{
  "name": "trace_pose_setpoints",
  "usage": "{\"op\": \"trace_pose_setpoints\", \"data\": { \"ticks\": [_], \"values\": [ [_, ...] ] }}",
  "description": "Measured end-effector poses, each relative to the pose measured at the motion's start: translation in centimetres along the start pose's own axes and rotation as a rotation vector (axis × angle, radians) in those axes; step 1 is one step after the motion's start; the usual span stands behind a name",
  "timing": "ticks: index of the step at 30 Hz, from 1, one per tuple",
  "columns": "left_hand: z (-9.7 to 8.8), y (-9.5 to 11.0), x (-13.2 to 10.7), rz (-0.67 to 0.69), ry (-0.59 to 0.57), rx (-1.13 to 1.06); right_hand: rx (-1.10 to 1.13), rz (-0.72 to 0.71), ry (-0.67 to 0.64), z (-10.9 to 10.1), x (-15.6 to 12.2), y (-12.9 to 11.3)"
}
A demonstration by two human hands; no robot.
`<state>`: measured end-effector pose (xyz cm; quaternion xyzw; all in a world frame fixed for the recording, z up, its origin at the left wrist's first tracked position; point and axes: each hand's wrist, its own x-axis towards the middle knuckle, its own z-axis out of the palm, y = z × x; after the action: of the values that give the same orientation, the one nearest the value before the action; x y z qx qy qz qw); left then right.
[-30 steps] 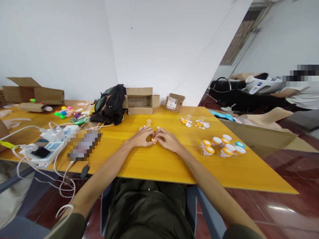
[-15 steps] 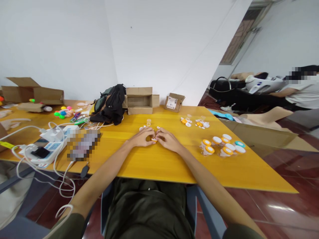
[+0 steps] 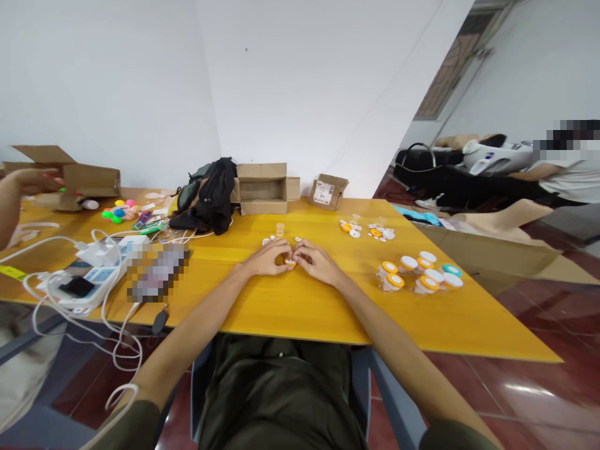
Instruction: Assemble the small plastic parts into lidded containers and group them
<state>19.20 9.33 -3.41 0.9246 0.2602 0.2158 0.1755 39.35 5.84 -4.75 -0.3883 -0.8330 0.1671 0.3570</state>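
Between my two hands is a small orange lid with white on it, just above or on the table. My left hand is closed on its left side, thumb and fingers curled to the rim. My right hand pinches it from the other side. The fingers cover much of the lid. A clear plastic cup stands right behind my hands. Small white pieces lie beside my left fingers, and another small white piece lies behind my right fingers.
Several lidded jars stand on the right of the table. Loose orange and white lids lie farther back. Cardboard boxes, a black bag, a power strip and cables are around. Another person's hand reaches in at left.
Another person's hand and forearm have come in at the far left, by the open cardboard box. My own hands stay nearly in place on the orange lid.
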Motion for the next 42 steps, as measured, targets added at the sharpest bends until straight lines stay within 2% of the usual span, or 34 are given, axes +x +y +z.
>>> {"op": "trace_pose_setpoints", "data": {
  "ticks": [7, 12, 16, 21, 25, 36, 42],
  "values": [
    [-0.6, 0.0, -0.1, -0.046, 0.037, 0.013, 0.006, 0.015, 0.03, 0.1, 0.1, 0.2],
    [-1.7, -0.6, -0.2, -0.183, 0.146, 0.099, -0.014, 0.053, 0.07, 0.0, 0.1, 0.6],
    [-1.9, -1.5, -0.2, -0.289, 0.232, 0.173, 0.008, 0.07, 0.064, -0.1, 0.1, 1.0],
    [-1.6, -2.7, -0.2, -0.394, 0.24, 0.202, 0.046, 0.081, 0.017, 0.0, 0.1, 1.1],
    [-1.6, -3.2, -0.4, -0.465, 0.185, 0.202, 0.066, 0.083, -0.017, 0.0, 0.0, 1.1],
    [-1.5, -2.9, -0.1, -0.346, 0.174, 0.177, 0.034, 0.005, -0.1, -0.1, -0.2, 1.2],
    [-1.4, -1.9, -0.1, -0.204, 0.142, 0.053, 0.022, 0.008, -0.082, 0.1, -0.1, 1.3]
  ]
}}
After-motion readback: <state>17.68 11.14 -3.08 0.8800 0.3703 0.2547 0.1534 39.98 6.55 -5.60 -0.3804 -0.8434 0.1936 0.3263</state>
